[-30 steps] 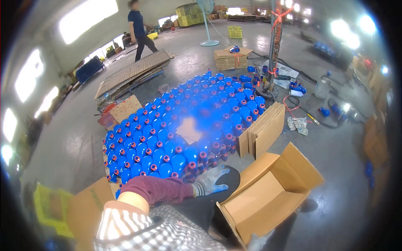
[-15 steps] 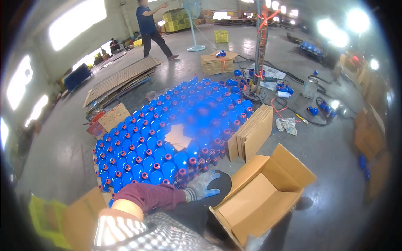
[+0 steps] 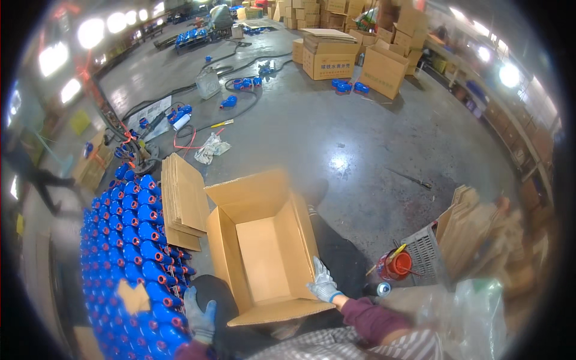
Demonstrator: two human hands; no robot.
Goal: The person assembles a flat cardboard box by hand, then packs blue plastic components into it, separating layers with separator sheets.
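Observation:
An open cardboard box [image 3: 264, 246] stands between my legs, its flaps spread and its inside bare. Gloved in grey and blue, my right hand [image 3: 324, 282] grips the box's right wall near the front corner. My left hand [image 3: 200, 315], in a matching glove, rests by my left knee with thumb and fingers apart and nothing in it. Just left of that hand are many rounded blue parts with red openings [image 3: 129, 240], set in close rows and stacked in layers. A small torn cardboard piece [image 3: 134, 297] lies on top of them.
Flattened cardboard sheets [image 3: 182, 198] stand behind the blue parts. To the right are a red pot [image 3: 396, 264], a grey plastic crate [image 3: 425, 255], folded cardboard [image 3: 474, 228] and clear plastic bags [image 3: 474, 318]. Hoses, a rag [image 3: 211, 148] and a metal can [image 3: 208, 83] lie farther off.
The view has swung to the right, bringing the crate and red pot in. My right hand now shows clearly on the box's wall. My left hand stays by my left knee, still open.

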